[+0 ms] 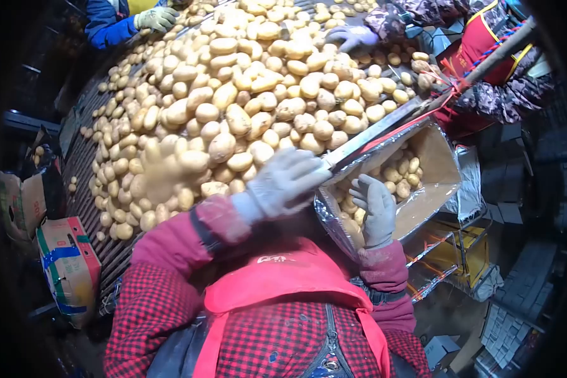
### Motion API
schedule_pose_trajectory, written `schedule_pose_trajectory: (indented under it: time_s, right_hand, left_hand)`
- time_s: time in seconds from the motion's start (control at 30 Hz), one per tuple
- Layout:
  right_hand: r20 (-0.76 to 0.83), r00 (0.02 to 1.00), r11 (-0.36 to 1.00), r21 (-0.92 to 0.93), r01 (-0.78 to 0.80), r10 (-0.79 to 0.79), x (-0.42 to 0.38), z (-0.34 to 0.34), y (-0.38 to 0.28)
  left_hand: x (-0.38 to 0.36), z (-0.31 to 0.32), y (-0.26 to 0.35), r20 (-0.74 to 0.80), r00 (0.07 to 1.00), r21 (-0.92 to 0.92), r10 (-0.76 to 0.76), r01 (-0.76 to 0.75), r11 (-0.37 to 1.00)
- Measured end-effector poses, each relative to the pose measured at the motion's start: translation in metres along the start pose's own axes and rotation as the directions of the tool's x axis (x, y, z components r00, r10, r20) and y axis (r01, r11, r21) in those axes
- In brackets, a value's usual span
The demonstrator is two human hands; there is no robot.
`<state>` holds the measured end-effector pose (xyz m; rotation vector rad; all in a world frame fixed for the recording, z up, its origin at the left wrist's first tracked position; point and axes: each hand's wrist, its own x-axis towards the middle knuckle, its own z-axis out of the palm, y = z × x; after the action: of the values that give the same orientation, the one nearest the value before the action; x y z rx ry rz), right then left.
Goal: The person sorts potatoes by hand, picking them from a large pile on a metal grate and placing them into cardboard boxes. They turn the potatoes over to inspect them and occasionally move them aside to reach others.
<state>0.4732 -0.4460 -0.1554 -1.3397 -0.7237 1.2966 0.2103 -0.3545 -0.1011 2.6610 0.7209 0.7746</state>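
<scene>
Where the right hand (378, 209), fingers loosely parted, hangs over boxed potatoes (407, 175) by the foil-rimmed carton's (440, 194) near corner, low handling should limit bruising; the left hand (282, 184), grip indeterminable, lies near heaped potatoes (238, 120) at the slatted table's (87, 196) near edge.

Lettering (272, 259) on the wearer's apron (283, 286) and taped carton (71, 275) seems illegible here.

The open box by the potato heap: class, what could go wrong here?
Potatoes from the heap might roll past the metal rail and miss the open box. The left hand, close to the rail's end, could get scraped. The right hand, over the box, might be struck by falling potatoes.
</scene>
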Motion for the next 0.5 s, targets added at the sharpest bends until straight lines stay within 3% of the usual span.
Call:
schedule_pose_trajectory:
  time_s: [0.1, 0.17, 0.23, 0.27, 0.3, 0.37, 0.43, 0.5]
  right_hand:
    - [0.069, 0.996, 0.998, 0.021, 0.051, -0.052, 0.004, 0.051, -0.011]
    - [0.119, 0.983, 0.984, 0.129, 0.125, -0.141, 0.01, 0.085, -0.013]
    - [0.184, 0.967, 0.984, 0.026, 0.176, -0.177, 0.021, 0.111, -0.015]
    - [0.243, 0.928, 0.938, -0.132, 0.321, -0.283, 0.024, 0.13, -0.02]
    - [0.317, 0.873, 0.846, -0.273, 0.459, -0.371, 0.028, 0.148, -0.021]
    - [0.493, 0.71, 0.522, -0.482, 0.704, -0.503, 0.037, 0.172, -0.005]
    - [0.609, 0.655, 0.237, -0.625, 0.744, -0.447, 0.032, 0.189, 0.002]
    - [0.586, 0.652, 0.149, -0.678, 0.72, -0.481, 0.028, 0.195, 0.012]
  left_hand:
    - [-0.055, -0.061, -0.012, -0.121, 0.976, 0.225, -0.18, 0.203, 0.953]
    - [-0.081, -0.093, -0.021, -0.135, 0.922, 0.359, -0.364, 0.388, 0.849]
    - [-0.105, -0.104, -0.043, -0.098, 0.906, 0.413, -0.411, 0.413, 0.812]
    - [-0.109, -0.109, -0.051, -0.045, 0.917, 0.433, -0.397, 0.376, 0.819]
    - [-0.11, -0.107, -0.059, -0.024, 0.943, 0.463, -0.332, 0.305, 0.832]
    - [-0.101, -0.102, -0.07, -0.023, 0.941, 0.484, -0.337, 0.306, 0.82]
    - [-0.087, -0.101, -0.079, 0.048, 0.956, 0.606, -0.289, 0.202, 0.769]
    - [-0.081, -0.101, -0.088, 0.095, 0.962, 0.582, -0.255, 0.155, 0.798]
